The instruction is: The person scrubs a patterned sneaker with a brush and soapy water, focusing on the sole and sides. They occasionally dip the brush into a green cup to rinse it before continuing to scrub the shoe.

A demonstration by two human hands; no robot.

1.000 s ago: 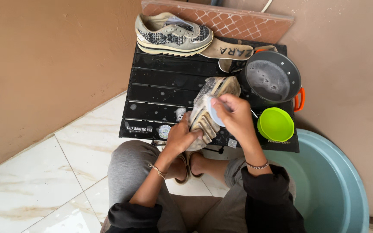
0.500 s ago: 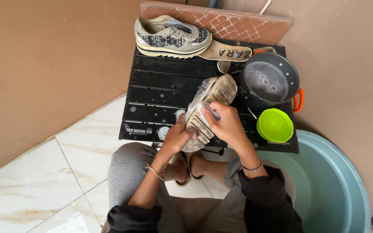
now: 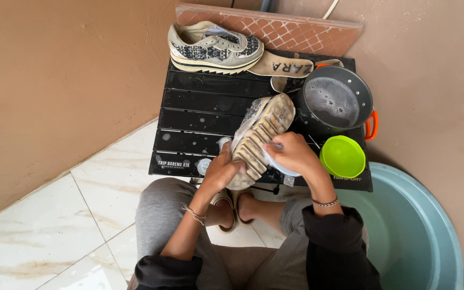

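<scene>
1. The shoe [image 3: 259,137] lies sole-up and tilted over the near middle of the black slatted desk [image 3: 200,102], toe pointing far right toward the pot.
2. The left hand [image 3: 222,171] is closed around the heel end of the shoe, steadying it from the near left. The right hand [image 3: 292,154] is clenched on a pale brush [image 3: 280,165] and presses it against the sole's right edge.
3. Handling, as a judgement: the shoe looks light, with a stiff ribbed sole and a softer fabric upper. It appears wet and soapy, so likely slippery; the heel and the thick sole edge offer the firmest hold, the upper would give under pressure.
4. Just right of the shoe's toe stands a dark pot [image 3: 336,102] with orange handles, holding sudsy water, close enough to be knocked.
5. Near right of it sits a green bowl [image 3: 342,157], just beside the right hand.
6. At the far edge rests a second shoe [image 3: 213,48], upright, with an insole [image 3: 285,65] beside it, well apart from the hands.
7. A large teal basin [image 3: 420,231] sits on the floor at the near right, beside the person's right arm.
</scene>
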